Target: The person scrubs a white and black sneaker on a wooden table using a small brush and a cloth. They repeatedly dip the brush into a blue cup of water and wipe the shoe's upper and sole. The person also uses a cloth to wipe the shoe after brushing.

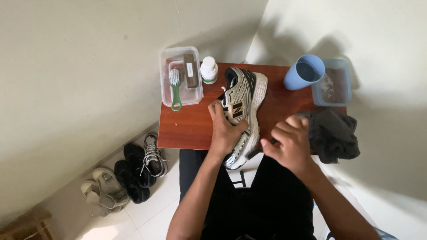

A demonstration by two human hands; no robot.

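Soft daylight, sharp focus, faint shadows on the walls, wide-angle bending at edges.

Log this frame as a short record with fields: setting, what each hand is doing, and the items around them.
setting: small red-brown table in a wall corner
left hand: grips the side of a silver, black and gold sneaker lying on the table
right hand: at the sneaker's near end, fingers curled; whether it holds anything cannot be told
left of sneaker: clear tub with green brush, white bottle
right of sneaker: blue cup, dark cloth
floor: several shoes
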